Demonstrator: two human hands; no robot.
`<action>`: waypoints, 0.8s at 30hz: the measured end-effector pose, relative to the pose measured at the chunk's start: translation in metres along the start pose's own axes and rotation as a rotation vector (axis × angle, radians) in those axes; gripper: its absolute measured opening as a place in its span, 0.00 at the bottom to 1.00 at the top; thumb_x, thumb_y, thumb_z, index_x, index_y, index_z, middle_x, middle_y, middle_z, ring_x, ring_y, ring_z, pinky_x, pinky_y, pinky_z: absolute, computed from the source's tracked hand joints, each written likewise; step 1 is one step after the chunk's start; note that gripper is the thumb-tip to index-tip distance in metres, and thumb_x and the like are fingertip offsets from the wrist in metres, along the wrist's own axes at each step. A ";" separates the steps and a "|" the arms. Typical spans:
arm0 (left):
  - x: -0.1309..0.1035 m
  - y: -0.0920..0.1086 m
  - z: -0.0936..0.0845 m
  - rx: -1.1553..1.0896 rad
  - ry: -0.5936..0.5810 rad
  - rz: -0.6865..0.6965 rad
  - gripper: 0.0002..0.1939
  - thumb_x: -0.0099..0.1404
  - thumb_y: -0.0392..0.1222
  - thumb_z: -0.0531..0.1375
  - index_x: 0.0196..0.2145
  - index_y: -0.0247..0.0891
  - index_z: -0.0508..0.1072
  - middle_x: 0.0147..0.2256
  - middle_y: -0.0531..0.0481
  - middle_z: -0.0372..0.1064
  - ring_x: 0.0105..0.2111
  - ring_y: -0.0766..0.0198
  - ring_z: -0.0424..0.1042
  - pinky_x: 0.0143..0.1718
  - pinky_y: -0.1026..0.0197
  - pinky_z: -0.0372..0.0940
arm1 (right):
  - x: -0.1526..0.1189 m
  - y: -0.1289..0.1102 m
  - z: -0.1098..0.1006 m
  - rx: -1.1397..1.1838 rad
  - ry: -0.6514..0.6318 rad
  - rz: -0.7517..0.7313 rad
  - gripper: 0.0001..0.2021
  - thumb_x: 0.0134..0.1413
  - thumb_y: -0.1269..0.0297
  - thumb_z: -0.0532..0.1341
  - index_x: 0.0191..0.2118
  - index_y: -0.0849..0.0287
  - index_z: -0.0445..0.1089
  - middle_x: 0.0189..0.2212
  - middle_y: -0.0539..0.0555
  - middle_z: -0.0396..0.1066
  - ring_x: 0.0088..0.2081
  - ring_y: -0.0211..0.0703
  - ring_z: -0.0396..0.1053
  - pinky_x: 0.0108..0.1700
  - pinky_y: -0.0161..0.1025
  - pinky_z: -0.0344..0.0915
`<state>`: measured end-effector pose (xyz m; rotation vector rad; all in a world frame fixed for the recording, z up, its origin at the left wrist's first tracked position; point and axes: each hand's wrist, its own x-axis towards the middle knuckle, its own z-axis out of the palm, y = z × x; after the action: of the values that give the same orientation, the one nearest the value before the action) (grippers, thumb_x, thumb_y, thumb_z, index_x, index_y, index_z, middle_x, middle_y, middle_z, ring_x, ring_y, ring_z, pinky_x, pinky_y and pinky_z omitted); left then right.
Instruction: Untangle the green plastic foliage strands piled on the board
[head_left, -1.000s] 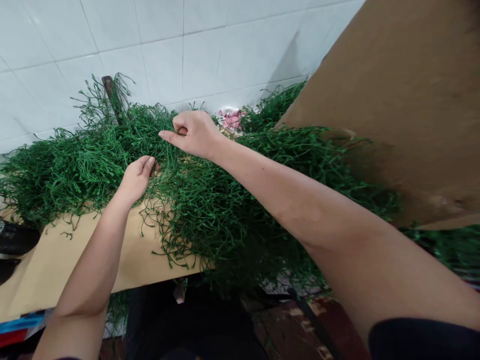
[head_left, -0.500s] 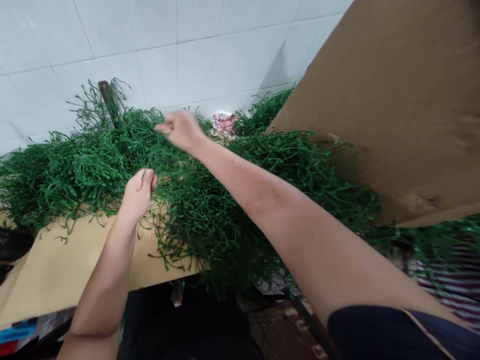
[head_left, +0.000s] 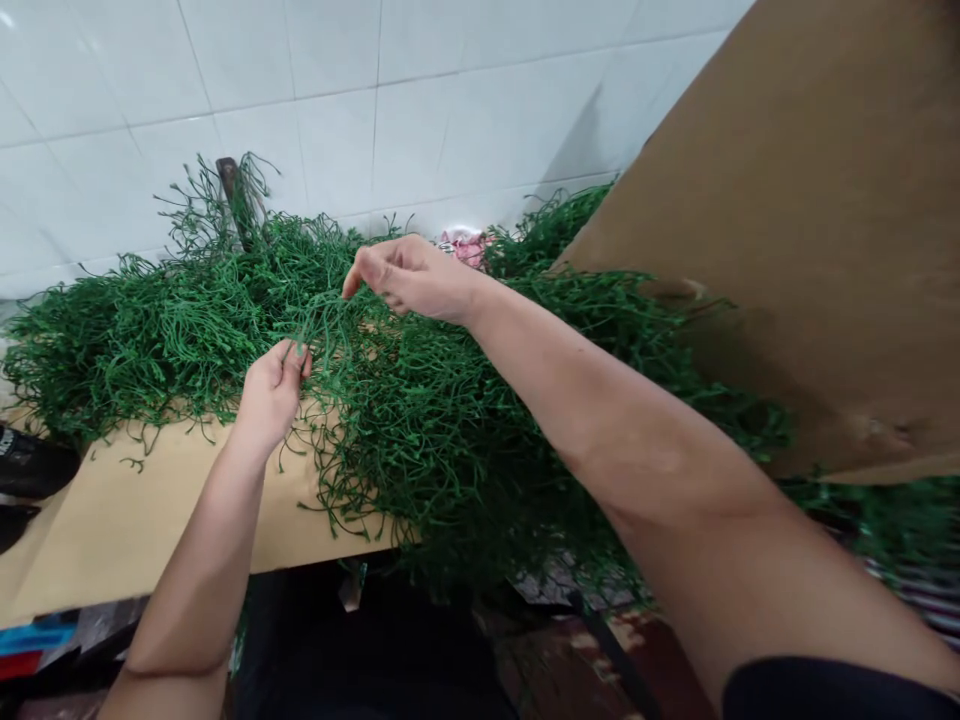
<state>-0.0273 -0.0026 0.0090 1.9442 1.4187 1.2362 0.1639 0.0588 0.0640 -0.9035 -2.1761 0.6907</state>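
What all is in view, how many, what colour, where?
Green stems: countless, green, across middle
Tan surface: one, tan, below
Cardboard sheet: one, brown, right
Tiled wall: one, white, back
Upright bar: one, brown, back left
Patterned item: one, pinkish, back
Black items: two, black, left edge
Blue item: one, blue, lower left
Red item: one, red, lower left
Striped material: one, dark and pale, right edge
Floor: one, reddish, bottom
Clothing: some, dark, bottom
Forearms: two, bare, front
Left hand: one, bare, centre left
Right hand: one, bare, centre

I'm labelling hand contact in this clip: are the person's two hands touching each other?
No, the left hand and the right hand are apart, with green stems visible in the gap between them.
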 end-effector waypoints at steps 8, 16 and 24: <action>0.003 -0.002 -0.001 0.337 0.008 0.136 0.14 0.66 0.44 0.48 0.25 0.39 0.63 0.23 0.52 0.61 0.26 0.64 0.61 0.30 0.62 0.54 | -0.001 -0.012 0.008 -0.083 -0.236 0.105 0.18 0.55 0.53 0.58 0.24 0.62 0.66 0.16 0.43 0.45 0.20 0.29 0.44 0.26 0.34 0.45; 0.005 -0.008 0.001 0.427 -0.110 0.023 0.13 0.64 0.40 0.46 0.22 0.40 0.58 0.19 0.54 0.55 0.22 0.65 0.55 0.27 0.62 0.50 | 0.002 0.000 0.023 -0.745 -0.178 -0.023 0.13 0.60 0.61 0.53 0.38 0.64 0.70 0.32 0.56 0.69 0.32 0.38 0.63 0.34 0.36 0.53; -0.018 0.007 0.006 0.244 -0.286 -0.003 0.19 0.66 0.49 0.43 0.20 0.40 0.54 0.19 0.54 0.54 0.21 0.67 0.56 0.26 0.63 0.51 | 0.012 0.059 -0.028 -1.086 0.021 0.258 0.14 0.60 0.72 0.48 0.46 0.66 0.67 0.43 0.64 0.69 0.36 0.44 0.67 0.32 0.37 0.55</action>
<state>-0.0197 -0.0208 0.0044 2.1741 1.4729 0.7719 0.2025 0.1098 0.0467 -1.7082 -2.3852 -0.5009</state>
